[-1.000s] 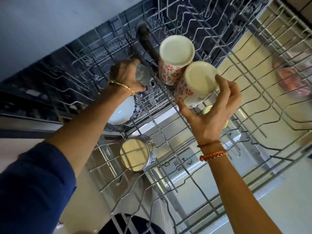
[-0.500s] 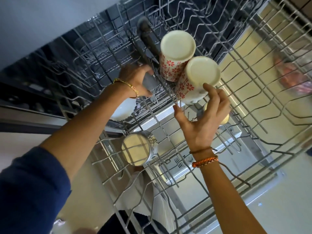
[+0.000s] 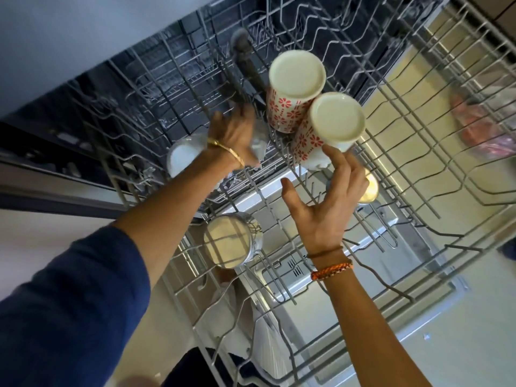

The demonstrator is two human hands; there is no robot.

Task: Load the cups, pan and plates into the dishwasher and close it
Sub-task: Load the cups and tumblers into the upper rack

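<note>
Two flowered cups are parked upside down mid-rack, touching. The right hand is spread wide, fingers just brushing the nearer cup above it. A glass seems gripped by the left hand, though it's blurred.

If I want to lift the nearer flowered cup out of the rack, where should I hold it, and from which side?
Probably grip the nearer cup around its patterned wall just under the flat base, coming from the side of the open right hand. It stands upside down, tilted, against the other cup, so that side is blocked.
</note>
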